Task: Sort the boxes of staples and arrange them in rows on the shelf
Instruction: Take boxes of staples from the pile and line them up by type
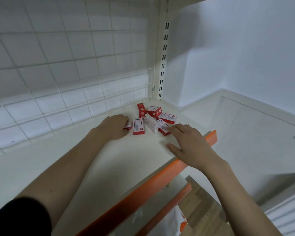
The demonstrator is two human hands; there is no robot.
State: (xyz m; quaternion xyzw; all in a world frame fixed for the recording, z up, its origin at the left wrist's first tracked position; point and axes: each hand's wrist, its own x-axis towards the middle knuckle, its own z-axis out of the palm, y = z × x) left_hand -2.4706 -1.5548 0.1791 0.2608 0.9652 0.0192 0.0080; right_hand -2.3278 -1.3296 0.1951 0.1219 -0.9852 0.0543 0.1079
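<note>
Several small red-and-white boxes of staples (153, 119) lie jumbled near the right end of the white shelf (95, 160). One box (138, 126) lies flat just right of my left hand (115, 126). My left hand is curled over another box (127, 126) at its fingertips, mostly hiding it. My right hand (189, 143) hovers flat with fingers spread, its fingertips over a red box (163, 128) at the pile's near edge, holding nothing.
A white wire grid (66, 82) backs the shelf. A slotted upright post (163, 57) stands at the right corner. The shelf's front edge has an orange strip (143, 189); a lower shelf and a plastic bag (177, 222) lie below.
</note>
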